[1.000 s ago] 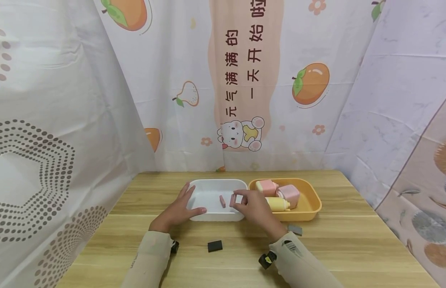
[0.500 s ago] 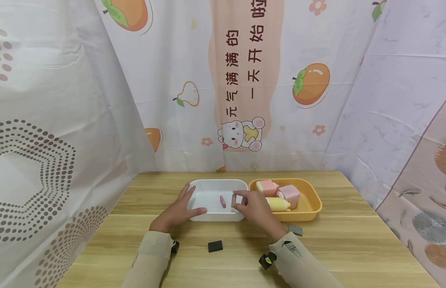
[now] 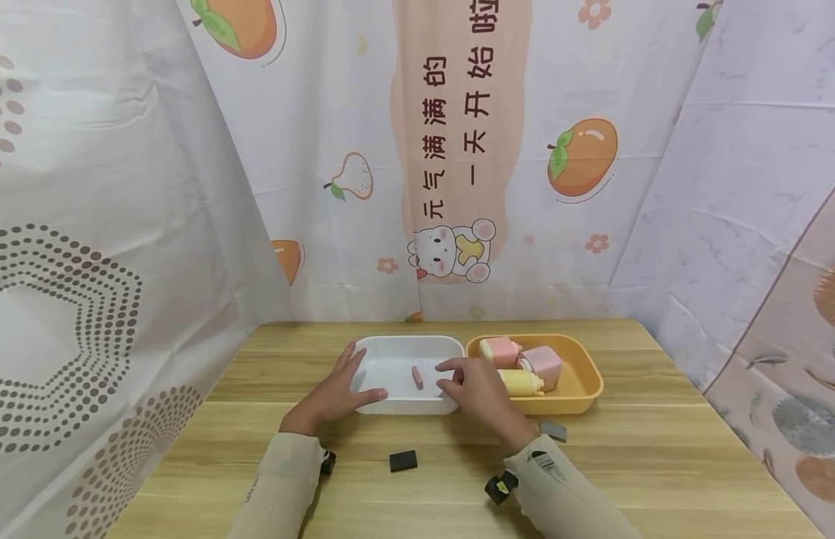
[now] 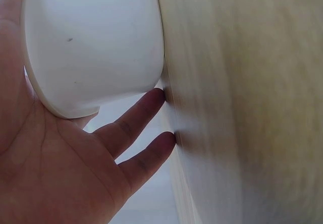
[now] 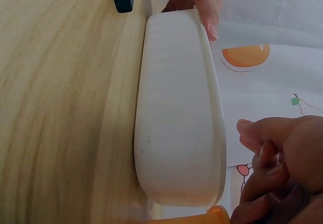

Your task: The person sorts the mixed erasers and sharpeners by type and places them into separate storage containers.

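My left hand lies spread at the left end of a white plastic tray, thumb over the near rim. In the left wrist view, two straight fingers reach down the tray's outer wall to the tabletop. My right hand hovers over the tray's right end, thumb and index finger a little apart with nothing showing between them. The right wrist view shows its other fingers loosely bent. One small pink block lies inside the tray, left of the right fingertips.
Against the white tray stands an orange tray holding two pink bottles and a yellow bottle. A black block lies on the wooden table in front. A grey block lies beside the right wrist.
The right thumb and index finger pinched a second small pink block upright earlier; it no longer shows between them, and they have parted slightly. The left hand has stayed put.
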